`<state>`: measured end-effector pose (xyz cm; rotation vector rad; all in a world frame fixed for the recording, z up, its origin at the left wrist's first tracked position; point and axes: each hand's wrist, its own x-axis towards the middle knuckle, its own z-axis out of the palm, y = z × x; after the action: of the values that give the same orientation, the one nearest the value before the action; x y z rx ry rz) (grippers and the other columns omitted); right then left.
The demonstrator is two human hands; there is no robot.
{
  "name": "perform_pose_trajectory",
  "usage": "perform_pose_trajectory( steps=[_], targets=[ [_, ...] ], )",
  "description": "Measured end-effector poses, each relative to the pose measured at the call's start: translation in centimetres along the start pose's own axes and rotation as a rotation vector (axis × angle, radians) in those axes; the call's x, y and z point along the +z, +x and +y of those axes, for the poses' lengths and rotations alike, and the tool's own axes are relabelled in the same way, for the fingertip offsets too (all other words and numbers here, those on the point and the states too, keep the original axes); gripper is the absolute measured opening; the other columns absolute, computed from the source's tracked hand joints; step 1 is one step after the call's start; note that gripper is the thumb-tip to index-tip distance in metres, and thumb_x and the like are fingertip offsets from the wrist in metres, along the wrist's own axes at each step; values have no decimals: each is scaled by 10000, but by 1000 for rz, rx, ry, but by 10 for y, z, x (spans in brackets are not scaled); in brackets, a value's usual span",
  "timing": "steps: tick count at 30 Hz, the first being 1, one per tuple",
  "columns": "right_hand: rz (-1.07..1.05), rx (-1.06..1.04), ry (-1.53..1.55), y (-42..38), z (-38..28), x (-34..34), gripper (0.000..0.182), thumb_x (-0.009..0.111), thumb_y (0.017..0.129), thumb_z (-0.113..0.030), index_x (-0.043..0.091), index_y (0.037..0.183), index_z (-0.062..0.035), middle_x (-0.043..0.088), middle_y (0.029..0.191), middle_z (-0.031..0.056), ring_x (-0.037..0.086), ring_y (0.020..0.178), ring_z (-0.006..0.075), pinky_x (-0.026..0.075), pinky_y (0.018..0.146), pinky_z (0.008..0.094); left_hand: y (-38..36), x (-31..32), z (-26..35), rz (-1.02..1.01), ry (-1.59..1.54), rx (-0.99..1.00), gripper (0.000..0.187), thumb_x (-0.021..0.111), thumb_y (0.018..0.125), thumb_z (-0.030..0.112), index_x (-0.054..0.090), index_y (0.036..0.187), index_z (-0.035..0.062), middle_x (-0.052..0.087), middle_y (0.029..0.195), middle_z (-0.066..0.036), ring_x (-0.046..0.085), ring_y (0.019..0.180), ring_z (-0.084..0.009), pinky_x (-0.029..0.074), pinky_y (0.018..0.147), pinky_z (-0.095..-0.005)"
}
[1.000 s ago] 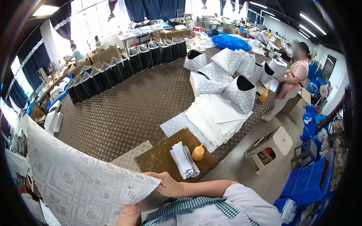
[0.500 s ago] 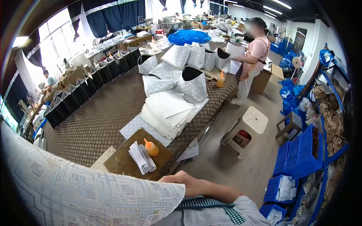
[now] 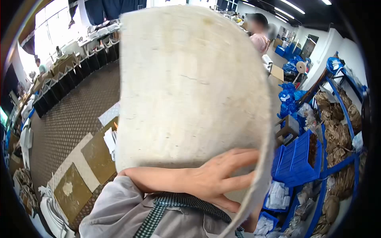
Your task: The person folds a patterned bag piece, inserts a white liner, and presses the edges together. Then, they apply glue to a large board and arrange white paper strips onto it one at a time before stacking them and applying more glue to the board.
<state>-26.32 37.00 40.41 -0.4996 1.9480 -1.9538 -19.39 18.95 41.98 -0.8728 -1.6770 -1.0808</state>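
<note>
A large curved sheet (image 3: pixel 190 87) fills the middle of the view, its plain cream face towards me and its right edge bending round. My left hand (image 3: pixel 226 178) reaches across from the left, fingers spread against the lower right part of this face, their tips near the curved edge. Beyond that edge, low down, a bit of skin of my right hand or forearm (image 3: pixel 252 220) shows; its fingers are hidden. Left of the sheet, white strips (image 3: pixel 110 142) lie on a brown board (image 3: pixel 97 152).
Another brown board (image 3: pixel 72 192) lies at the lower left on the patterned table cover (image 3: pixel 75 127). Stacked white pieces (image 3: pixel 53 210) are beside it. Blue crates (image 3: pixel 295 162) and a shelf rack (image 3: pixel 341 166) stand at the right. A person (image 3: pixel 260 35) is partly hidden behind the sheet.
The sheet has swung up from the lower left, and its plain face has replaced the patterned one, blocking the table's middle. My left hand has come into view; my right hand is now mostly hidden.
</note>
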Motion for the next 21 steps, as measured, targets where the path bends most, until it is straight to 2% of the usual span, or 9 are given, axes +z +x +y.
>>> perform_pose_trajectory(
  steps=[4,6,7,10,12,14,16,19,21],
  targets=[
    [417,12,407,-28,2,1,216,630,883,-110,648,1020,57,670,901,80,616,782,141,506,687,302,0,47,-33,-34,-92,15,908,729,787,384,266,1489,43,340,1404,-253,421,1242,-399,394,981,-468],
    [458,96,146,-35,60,-60,232,623,895,-140,659,1017,55,669,905,86,614,814,168,489,735,297,4,49,-43,-139,-201,-143,898,731,793,357,263,1482,20,344,1381,-234,405,1248,-400,390,990,-456],
    [379,174,-224,-39,81,-91,249,607,903,-163,675,1023,44,678,926,102,626,904,209,484,812,303,1,53,-53,-138,-252,-162,873,741,791,306,279,1471,11,349,1357,-224,392,1254,-398,388,1002,-432],
    [369,-115,-423,-38,86,-76,186,640,866,-130,670,938,39,641,785,55,566,725,128,471,676,284,-6,50,-81,-146,-270,-290,792,759,774,228,356,1416,-1,395,1333,-231,439,1216,-387,400,992,-420],
    [396,153,-439,-44,91,-69,175,634,863,-123,663,901,46,594,672,29,521,613,88,430,559,273,-12,49,-92,-185,-181,-363,747,773,754,186,402,1375,1,466,1278,-217,487,1170,-384,422,961,-415],
    [447,144,-406,-41,100,-53,193,630,864,-145,654,912,40,541,608,10,481,572,58,385,502,261,-61,41,-127,-332,-35,-414,682,769,744,134,446,1329,0,537,1207,-193,541,1108,-369,448,914,-404],
    [512,95,-435,-37,111,-46,203,631,859,-160,654,951,19,584,625,68,535,569,112,430,532,289,-83,30,-148,-477,-65,-462,578,739,749,74,497,1266,-12,595,1119,-182,596,1022,-330,470,858,-386],
    [652,126,-467,-24,131,-32,190,648,838,-151,666,964,-9,638,732,124,581,657,149,474,621,315,-83,7,-161,-408,-85,-611,411,658,798,13,550,1194,-13,659,961,-144,645,867,-239,493,769,-347],
    [722,106,-487,-14,145,-22,206,649,847,-171,661,979,-14,633,742,144,589,663,169,480,631,324,-110,-8,-182,-336,-290,-873,361,606,865,10,545,1221,4,641,1019,-98,614,908,-174,480,795,-291]
  ],
)
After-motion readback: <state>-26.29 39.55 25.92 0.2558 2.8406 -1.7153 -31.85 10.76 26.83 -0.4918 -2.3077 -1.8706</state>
